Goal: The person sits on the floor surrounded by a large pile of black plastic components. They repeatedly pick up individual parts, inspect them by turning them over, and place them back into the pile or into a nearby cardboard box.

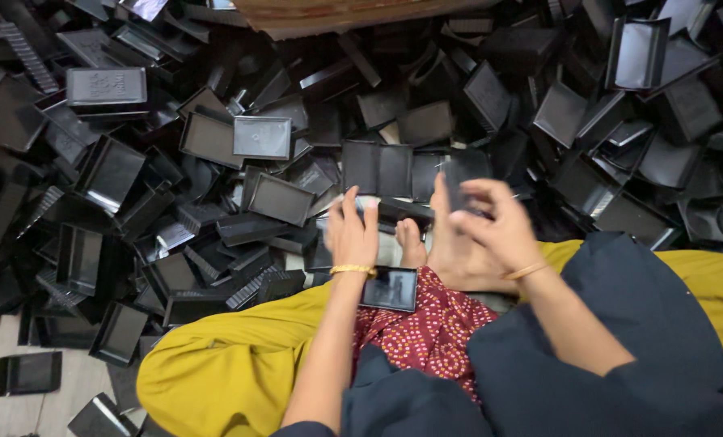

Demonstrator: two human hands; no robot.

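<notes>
I sit cross-legged on the floor facing a big heap of black plastic trays (pixel 272 194). My right hand (pixel 495 222) holds a blurred black plastic piece (pixel 462 180) lifted just above my feet. My left hand (pixel 352 231), with a gold bangle at the wrist, reaches down with spread fingers to the black pieces at the near edge of the heap; whether it grips one I cannot tell. A flat black tray (pixel 390 289) rests on my lap just right of the left wrist.
Black trays and lids cover the floor all around, piled deepest ahead and to the left. A brown board edge (pixel 353 14) lies at the top. Bare light floor (pixel 22 405) shows at the bottom left with a few loose trays (pixel 30 374).
</notes>
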